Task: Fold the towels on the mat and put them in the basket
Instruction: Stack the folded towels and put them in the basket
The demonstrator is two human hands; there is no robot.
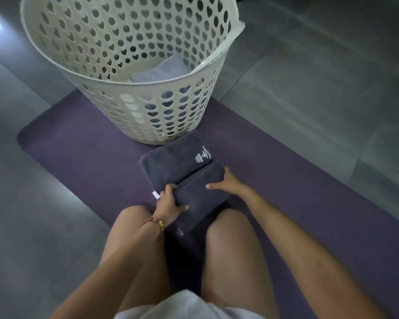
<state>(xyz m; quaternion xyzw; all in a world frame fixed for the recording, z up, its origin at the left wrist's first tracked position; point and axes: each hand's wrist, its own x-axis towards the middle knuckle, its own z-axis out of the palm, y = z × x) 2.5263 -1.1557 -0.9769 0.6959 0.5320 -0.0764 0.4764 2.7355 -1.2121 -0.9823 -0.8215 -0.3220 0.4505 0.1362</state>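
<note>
Fold in progress. The grey towel [177, 162] lies on the mat [90, 146], its near part doubled over between the two hands. Left hand [168, 201]: fingers curled round the fold's left edge, thumb on top. Right hand [226, 183]: thumb laid on the fold, fingers tucked round its right end. Beyond the fingers, right at the towel's far edge, stands the basket [148, 85], with a pale towel [161, 70] already inside. Judged outstanding: complete this fold, then transfer to the basket. No other loose towel is in view.
</note>
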